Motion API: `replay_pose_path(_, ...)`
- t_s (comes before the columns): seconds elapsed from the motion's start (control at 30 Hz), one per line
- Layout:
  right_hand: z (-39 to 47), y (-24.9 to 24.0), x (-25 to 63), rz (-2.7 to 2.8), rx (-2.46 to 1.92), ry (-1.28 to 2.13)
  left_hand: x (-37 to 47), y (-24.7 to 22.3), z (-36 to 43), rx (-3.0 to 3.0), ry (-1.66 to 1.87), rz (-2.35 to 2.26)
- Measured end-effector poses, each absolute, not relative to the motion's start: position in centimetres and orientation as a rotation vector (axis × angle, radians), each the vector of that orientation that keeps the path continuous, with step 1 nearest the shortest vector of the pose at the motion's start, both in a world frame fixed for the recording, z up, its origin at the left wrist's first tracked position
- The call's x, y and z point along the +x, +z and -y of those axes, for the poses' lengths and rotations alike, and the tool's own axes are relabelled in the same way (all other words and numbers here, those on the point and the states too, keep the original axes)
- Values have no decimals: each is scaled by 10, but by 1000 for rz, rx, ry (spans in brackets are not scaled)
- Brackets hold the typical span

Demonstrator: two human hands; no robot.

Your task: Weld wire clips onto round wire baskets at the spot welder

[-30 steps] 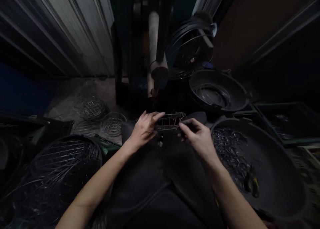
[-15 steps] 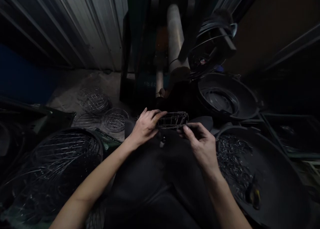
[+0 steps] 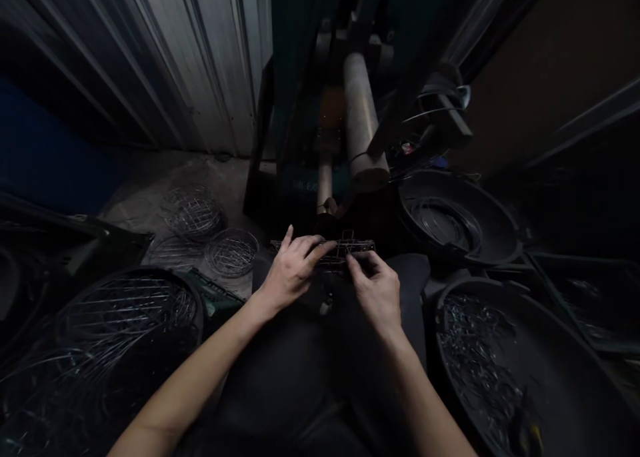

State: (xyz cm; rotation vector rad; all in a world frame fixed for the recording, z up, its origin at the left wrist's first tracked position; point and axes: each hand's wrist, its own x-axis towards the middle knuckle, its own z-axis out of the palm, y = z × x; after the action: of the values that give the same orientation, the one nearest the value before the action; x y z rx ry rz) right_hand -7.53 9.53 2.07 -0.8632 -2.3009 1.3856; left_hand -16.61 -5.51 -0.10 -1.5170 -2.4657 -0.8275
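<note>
The left hand (image 3: 290, 270) grips a wire frame (image 3: 342, 249) at twelve o'clock; the right hand (image 3: 375, 284) pinches its three-o'clock end.
It looks long, narrow and dull grey, thinly latticed, a small squared loop (image 3: 348, 231) rising from its twelve-o'clock edge.

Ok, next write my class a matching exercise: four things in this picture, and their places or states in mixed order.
1. Wire frame
2. Tool
3. Coil
4. Wall

A. Lying in the farther right tub
B. Ridged, upper left
C. Held by left hand and right hand
D. Partly yellow, in the nearer right tub

Pairs: 1-C, 2-D, 3-A, 4-B
</note>
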Motion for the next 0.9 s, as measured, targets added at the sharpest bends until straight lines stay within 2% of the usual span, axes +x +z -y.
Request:
replay_pose_path(0.23,-92,22,-87,2334,-835,1332,-172,-1,58,-1509,-768,2439)
replay_pose_path(0.47,-84,16,-95,2242,-775,1225,-176,-2,55,-1464,-989,2473)
replay_pose_path(0.9,-85,12,-108,2199,-630,1117,-191,-5,51,-1419,-1144,2385)
